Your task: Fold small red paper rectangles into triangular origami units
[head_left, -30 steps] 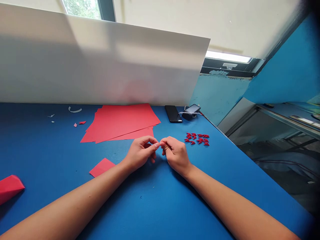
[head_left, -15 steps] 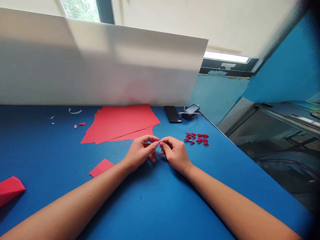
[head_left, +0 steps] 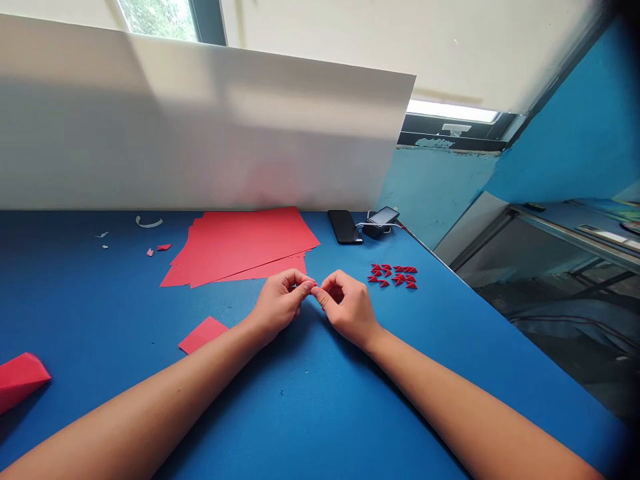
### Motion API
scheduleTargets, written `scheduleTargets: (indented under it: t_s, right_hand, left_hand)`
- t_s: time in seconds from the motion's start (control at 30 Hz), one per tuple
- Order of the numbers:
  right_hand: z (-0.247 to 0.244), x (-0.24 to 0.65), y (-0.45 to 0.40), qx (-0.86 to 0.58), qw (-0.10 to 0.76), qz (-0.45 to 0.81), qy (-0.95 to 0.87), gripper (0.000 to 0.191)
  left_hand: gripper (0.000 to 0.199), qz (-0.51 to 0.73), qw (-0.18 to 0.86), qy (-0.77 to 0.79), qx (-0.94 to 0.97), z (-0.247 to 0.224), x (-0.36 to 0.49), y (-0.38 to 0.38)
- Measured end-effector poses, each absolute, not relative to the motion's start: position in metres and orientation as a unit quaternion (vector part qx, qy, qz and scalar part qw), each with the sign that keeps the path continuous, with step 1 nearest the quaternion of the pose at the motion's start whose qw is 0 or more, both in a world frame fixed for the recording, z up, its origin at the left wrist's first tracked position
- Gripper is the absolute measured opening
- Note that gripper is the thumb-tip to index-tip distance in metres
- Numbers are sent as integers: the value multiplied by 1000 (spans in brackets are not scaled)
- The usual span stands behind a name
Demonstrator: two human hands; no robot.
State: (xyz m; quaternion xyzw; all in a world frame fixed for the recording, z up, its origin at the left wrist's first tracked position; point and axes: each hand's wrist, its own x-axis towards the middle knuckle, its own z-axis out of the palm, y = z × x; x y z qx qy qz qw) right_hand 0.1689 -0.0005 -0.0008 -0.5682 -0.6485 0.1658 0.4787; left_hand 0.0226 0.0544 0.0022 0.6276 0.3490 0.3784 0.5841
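Observation:
My left hand (head_left: 280,301) and my right hand (head_left: 349,308) meet fingertip to fingertip above the blue table. Between them is a tiny red paper piece (head_left: 313,287), mostly hidden by the fingers, pinched by both hands. To the right of my right hand lie several small folded red triangles (head_left: 398,278) in two clusters. A red paper square (head_left: 203,335) rests partly behind my left forearm. Beyond my left hand, large red sheets (head_left: 245,243) are stacked unevenly.
A black phone (head_left: 345,227) and a second device with a white cable (head_left: 383,217) lie at the back. Paper scraps (head_left: 164,247) are at the back left, a red folded object (head_left: 23,380) at the left edge. A white board (head_left: 200,133) stands behind the table (head_left: 300,413).
My left fingers have curled closer together around the small red piece, and the fingertips of both hands have shifted slightly left. The things on the table have stayed put.

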Motion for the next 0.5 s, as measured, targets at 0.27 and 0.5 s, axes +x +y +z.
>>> scheduleTargets:
  t_s: [0.27,0.5]
  right_hand:
    - [1,173,2,-529,499,307,-615,22]
    - [4,173,4,-530,527,380,-545,22]
  left_hand:
    - [32,358,602,327,634,4,21,56]
    - [33,326,575,354,662,11,21,54]
